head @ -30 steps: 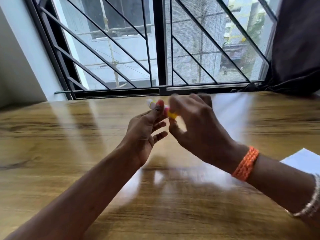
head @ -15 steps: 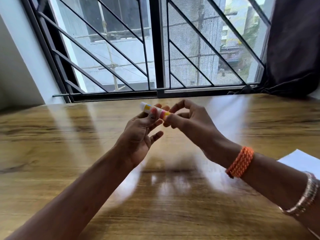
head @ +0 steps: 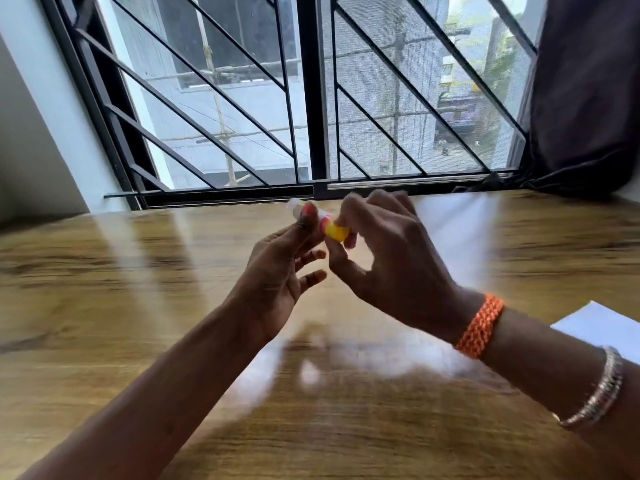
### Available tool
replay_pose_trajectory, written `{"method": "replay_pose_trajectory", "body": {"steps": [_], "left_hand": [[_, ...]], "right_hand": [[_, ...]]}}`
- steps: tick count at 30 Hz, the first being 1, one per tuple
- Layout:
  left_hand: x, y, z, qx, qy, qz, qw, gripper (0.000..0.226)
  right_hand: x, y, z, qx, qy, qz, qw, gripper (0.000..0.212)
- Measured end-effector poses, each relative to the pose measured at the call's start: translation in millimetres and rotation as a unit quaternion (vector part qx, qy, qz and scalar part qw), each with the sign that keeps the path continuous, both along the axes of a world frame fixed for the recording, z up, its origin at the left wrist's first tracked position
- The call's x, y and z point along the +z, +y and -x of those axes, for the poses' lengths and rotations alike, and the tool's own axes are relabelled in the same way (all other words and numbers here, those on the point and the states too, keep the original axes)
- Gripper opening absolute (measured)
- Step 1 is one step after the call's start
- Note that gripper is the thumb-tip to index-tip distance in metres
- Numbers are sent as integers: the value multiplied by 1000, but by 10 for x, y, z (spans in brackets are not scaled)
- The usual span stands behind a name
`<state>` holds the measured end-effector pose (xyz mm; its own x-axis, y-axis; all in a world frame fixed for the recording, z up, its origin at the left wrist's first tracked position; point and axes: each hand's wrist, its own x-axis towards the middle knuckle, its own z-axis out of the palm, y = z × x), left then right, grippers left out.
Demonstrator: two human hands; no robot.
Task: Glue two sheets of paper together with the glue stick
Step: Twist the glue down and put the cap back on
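Note:
A small glue stick [head: 332,228], white, pink and yellow, is held in the air above the wooden table [head: 104,306], just in front of the window. My left hand [head: 277,275] pinches its pink and white end with thumb and forefinger. My right hand [head: 384,265] grips the yellow end with its fingertips. A corner of white paper [head: 602,325] lies on the table at the right edge, partly hidden behind my right forearm.
A barred window [head: 311,98] runs along the table's far edge. A dark curtain [head: 588,91] hangs at the back right and rests on the tabletop. A white wall stands at the left.
Both hands stayed on the glue stick. The right hand's fingers shifted around the yellow end, and the head view dipped slightly.

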<state>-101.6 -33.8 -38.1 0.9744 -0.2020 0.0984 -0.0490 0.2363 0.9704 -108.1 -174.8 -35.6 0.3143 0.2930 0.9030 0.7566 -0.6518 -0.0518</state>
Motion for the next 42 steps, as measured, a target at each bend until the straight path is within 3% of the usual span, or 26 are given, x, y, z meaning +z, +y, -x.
{"method": "replay_pose_trajectory", "body": {"steps": [2,4,8,12,14,16,18,19,21,26,28,30,33,35,38,42], "left_hand": [[22,-2,28,-29,2,1,1000,33],[37,-15,45,-47,-6,15,999,32],[56,-9,31,-62,-29,81,994,35],[91,-11,41,-77,-32,117,990,42],[82,-8,46,-61,-30,115,991,33],[65,-6,28,-25,-22,87,996,25],[48,-12,15,10,0,57,998,25],[40,-13,14,18,12,50,999,26],[28,-19,13,10,28,55,998,26],[72,-47,41,-34,5,82,996,34],[94,-50,52,-42,8,104,994,28],[118,-46,54,-42,6,103,994,32],[132,-42,47,-4,9,87,996,53],[123,-36,31,22,19,71,997,51],[71,-3,-20,33,44,68,996,35],[59,23,-14,16,53,96,994,20]], "right_hand": [[28,-75,-15,-34,-95,75,992,7],[50,-73,2,-32,-87,46,995,7],[67,39,85,36,57,-78,995,22],[110,88,109,136,180,-210,951,27],[118,103,153,94,137,-150,975,23],[108,56,132,-37,-17,23,999,10],[97,19,85,-139,-143,150,968,16],[88,14,72,-152,-157,174,960,19],[82,26,69,-152,-134,164,965,18],[130,44,138,-53,68,6,996,22],[125,59,155,-54,49,28,997,22],[121,75,157,-90,-30,80,992,19],[122,77,135,-185,-151,167,957,19],[102,79,122,-215,-177,199,940,21],[61,71,97,-212,-150,206,944,20],[81,69,87,-108,20,83,991,20]]}}
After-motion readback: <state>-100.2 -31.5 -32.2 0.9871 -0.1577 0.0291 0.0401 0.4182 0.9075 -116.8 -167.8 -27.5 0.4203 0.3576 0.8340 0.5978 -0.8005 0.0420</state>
